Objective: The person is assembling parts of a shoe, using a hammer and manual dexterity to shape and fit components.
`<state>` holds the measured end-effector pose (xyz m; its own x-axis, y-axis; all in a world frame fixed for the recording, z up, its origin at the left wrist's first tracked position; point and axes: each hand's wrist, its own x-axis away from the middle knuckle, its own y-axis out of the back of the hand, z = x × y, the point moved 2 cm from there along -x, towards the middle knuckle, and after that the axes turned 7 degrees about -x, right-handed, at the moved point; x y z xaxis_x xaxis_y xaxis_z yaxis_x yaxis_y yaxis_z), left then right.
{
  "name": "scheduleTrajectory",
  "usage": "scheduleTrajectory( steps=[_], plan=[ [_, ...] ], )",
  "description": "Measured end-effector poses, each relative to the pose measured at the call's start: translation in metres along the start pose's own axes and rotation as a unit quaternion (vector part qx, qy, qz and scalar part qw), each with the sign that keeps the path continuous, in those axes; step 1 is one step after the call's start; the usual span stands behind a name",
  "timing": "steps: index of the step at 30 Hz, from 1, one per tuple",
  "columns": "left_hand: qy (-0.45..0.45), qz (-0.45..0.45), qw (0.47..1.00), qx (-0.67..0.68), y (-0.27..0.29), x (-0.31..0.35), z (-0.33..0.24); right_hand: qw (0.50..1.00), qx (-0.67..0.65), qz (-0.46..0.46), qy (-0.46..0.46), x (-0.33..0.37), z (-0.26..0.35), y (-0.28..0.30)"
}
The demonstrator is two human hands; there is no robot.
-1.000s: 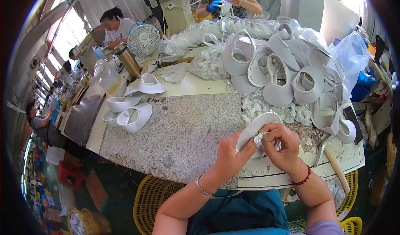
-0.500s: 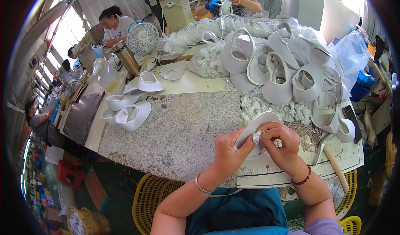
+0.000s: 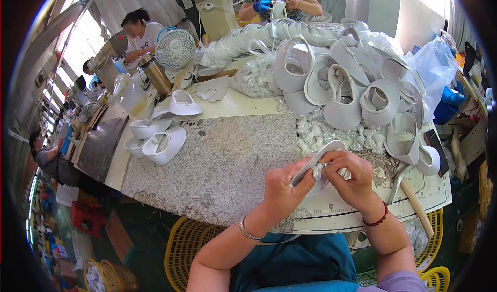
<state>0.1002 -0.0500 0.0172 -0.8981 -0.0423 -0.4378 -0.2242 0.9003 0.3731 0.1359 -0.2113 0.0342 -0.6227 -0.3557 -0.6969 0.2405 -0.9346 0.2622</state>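
A white shoe upper (image 3: 325, 151) is tilted up over the near right part of the table. My left hand (image 3: 287, 182) grips its edge between thumb and fingers. Against the upper, near my left thumb, sits a small silvery, crumpled-looking ornament (image 3: 317, 172). My right hand (image 3: 348, 175) has thumb and forefinger pinched at this ornament; the fingers hide part of it. Just beyond my hands lies a heap of similar silvery-white pieces (image 3: 331, 136). Behind them rises a pile of white shoe uppers (image 3: 343, 113).
More uppers (image 3: 164, 146) stand at the left of the speckled board (image 3: 222, 167). A wooden-handled hammer (image 3: 417, 209) lies near the right edge. Yellow baskets (image 3: 181, 250) stand below. Behind are a fan (image 3: 175, 48), a metal flask (image 3: 155, 74) and co-workers at machines.
The held upper has tipped slightly, showing more edge-on. My fingers have shifted a little around the silvery ornament, and both hands stay together. The whole view has moved slightly.
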Motion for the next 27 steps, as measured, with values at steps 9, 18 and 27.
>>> scheduleTrajectory(
  steps=[9, 18, 27],
  plan=[
    [-0.021, -0.025, 0.999, -0.008, 0.001, 0.0, -0.004, 0.968, 0.217, -0.097, 0.077, -0.013, 0.019, 0.003],
    [-0.042, -0.022, 0.999, -0.005, 0.0, 0.001, -0.005, 0.997, 0.016, -0.006, -0.078, 0.005, -0.005, 0.006],
    [-0.105, -0.027, 0.994, -0.01, -0.001, 0.002, -0.005, 1.0, 0.004, -0.019, -0.024, 0.007, -0.005, 0.003]
  ],
)
